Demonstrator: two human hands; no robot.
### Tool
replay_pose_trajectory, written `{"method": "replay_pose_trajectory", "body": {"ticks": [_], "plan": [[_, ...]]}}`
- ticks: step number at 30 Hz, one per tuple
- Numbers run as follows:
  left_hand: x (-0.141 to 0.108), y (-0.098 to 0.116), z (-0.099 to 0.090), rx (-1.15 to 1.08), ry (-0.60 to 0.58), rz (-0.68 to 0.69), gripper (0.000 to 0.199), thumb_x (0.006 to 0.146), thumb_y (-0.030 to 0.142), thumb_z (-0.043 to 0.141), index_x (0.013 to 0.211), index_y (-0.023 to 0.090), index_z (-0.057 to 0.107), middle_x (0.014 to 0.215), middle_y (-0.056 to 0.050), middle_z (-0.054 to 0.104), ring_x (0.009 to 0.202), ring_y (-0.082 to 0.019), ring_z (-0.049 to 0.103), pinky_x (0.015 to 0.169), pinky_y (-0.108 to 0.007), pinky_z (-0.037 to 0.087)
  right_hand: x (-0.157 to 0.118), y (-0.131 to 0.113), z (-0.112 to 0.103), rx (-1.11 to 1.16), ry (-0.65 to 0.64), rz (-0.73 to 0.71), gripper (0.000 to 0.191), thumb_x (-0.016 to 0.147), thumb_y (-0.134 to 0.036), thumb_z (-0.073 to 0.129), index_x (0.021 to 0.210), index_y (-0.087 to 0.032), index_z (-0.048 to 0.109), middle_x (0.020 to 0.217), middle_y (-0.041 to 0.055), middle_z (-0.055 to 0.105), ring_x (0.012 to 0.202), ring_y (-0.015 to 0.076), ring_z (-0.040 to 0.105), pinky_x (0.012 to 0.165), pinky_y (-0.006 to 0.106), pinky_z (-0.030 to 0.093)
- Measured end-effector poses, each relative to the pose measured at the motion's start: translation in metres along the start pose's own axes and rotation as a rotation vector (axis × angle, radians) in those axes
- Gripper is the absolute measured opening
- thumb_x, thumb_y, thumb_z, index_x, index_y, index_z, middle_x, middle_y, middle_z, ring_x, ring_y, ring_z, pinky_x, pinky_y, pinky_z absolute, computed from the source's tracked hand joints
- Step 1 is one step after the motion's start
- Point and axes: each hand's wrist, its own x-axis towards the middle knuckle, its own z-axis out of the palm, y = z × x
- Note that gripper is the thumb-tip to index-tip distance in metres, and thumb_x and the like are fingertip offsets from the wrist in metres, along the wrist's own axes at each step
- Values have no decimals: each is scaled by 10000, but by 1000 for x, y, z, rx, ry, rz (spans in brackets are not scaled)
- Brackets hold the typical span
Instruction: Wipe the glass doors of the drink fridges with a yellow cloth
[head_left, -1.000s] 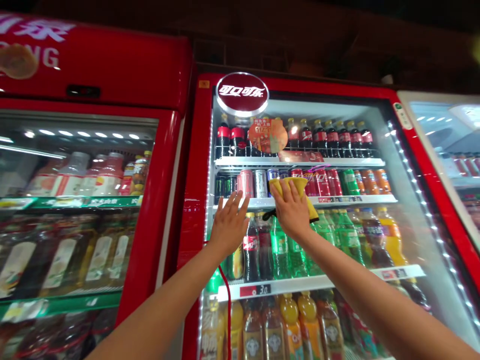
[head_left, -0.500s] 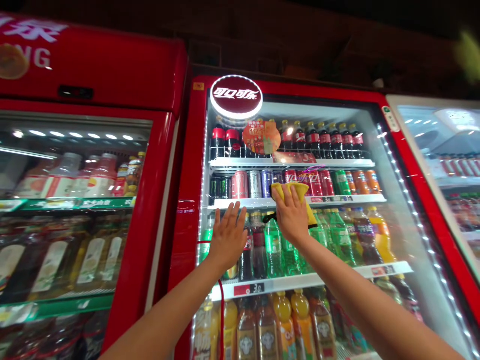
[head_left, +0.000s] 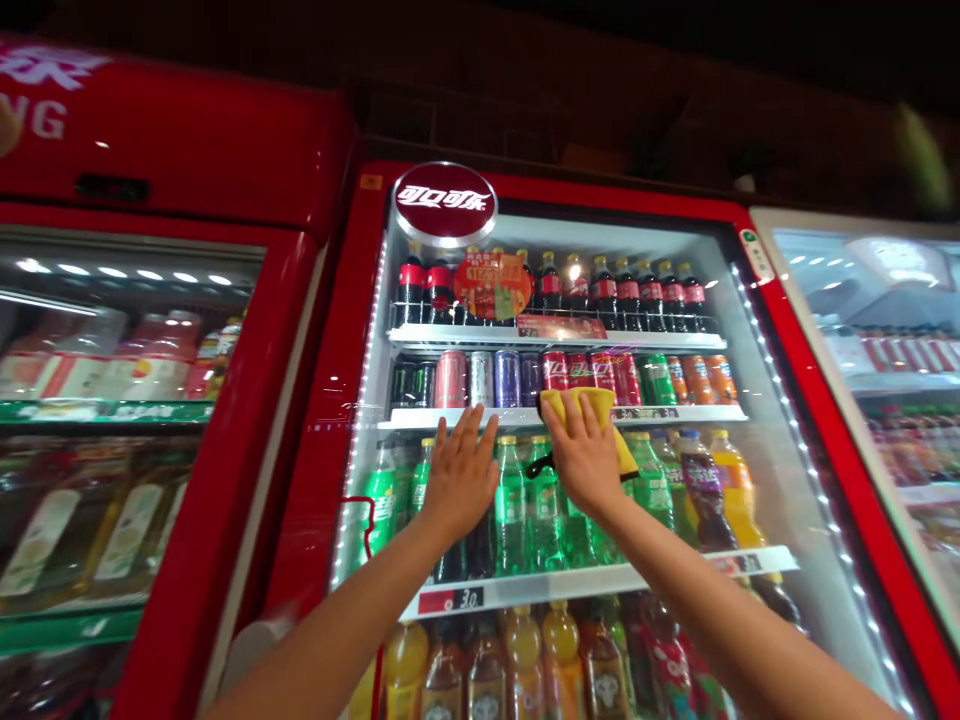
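Note:
My right hand presses a yellow cleaning cloth with dark edging against the glass door of a red drinks fridge. A black loop sticks out from the cloth on the left. The cloth is in front of the can shelf's edge and the green bottles below it. To its left, my left hand lies with fingers spread and palm towards the same glass, holding nothing. Part of the cloth is hidden under my right hand.
Bottles and cans fill the shelves behind the glass. A round lit sign sits at the door's top left, above an orange sticker. A second red fridge stands left, a white-framed one right.
The view has shifted, so the fridges appear further left and slightly lower. Against the door, both hands have moved a little to the right, the cloth staying under my right hand.

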Motion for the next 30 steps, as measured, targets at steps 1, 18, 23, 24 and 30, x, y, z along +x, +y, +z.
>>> {"method": "replay_pose_trajectory", "body": {"ticks": [1,18,23,24,30], "plan": [[5,4,2,3,5,-4,605,993,252,502,1584,162,406,1687,-147,353,1576,-300,316,1307,-586,217,4,-1,-1,7,-16,-51,658,977,-163,470,1605,-347,402,1679,94,382,1563,378,286,1161,700,344],[57,69,24,-60,-12,41,610,1007,249,468,1602,198,343,1695,-84,357,1594,-261,268,1330,-536,163,25,97,-3,162,2,-191,541,1009,-140,445,1431,-439,602,1480,-45,632,1492,278,433,1198,643,356],[77,98,34,-74,-11,46,621,1002,247,483,1600,209,319,1691,-89,365,1593,-269,274,1326,-555,173,34,150,-9,95,24,-49,511,1056,-251,410,1541,-394,483,1607,-7,502,1541,304,358,1202,676,319],[79,104,36,-78,-9,45,634,998,242,486,1605,219,304,1694,-88,358,1594,-268,270,1326,-556,174,24,160,-8,75,37,-4,530,1056,-281,425,1578,-369,433,1632,16,467,1552,321,333,1199,677,319],[88,133,44,-78,4,-9,645,1011,252,461,1619,199,254,1701,-121,336,1594,-282,270,1316,-580,187,-34,164,0,68,47,-67,691,1031,-290,488,1661,-378,218,1684,30,381,1583,342,239,1190,642,345]]}}
